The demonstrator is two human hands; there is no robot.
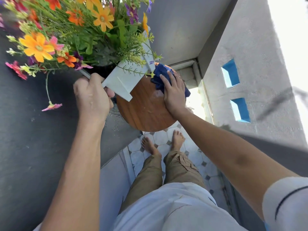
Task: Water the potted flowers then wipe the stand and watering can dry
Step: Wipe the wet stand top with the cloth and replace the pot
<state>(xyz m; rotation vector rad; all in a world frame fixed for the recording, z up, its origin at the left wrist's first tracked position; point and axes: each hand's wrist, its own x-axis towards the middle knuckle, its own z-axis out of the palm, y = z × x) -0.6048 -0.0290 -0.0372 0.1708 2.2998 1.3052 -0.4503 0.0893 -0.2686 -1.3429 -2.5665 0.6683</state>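
A white planter box [124, 75] full of orange, pink and purple flowers [71, 32] is tilted up off the round wooden stand [146, 112]. My left hand [93, 95] grips the planter's lower left edge. My right hand [174, 90] lies flat on a dark blue cloth [160, 75], pressed onto the stand's far right part. Wet streaks show on the wood near the cloth. No watering can is in view.
A dark wall or ledge [33, 130] with water drops fills the left. A grey wall [250, 80] with two blue openings stands at the right. Below are hexagon floor tiles [160, 139] and my bare feet [178, 139].
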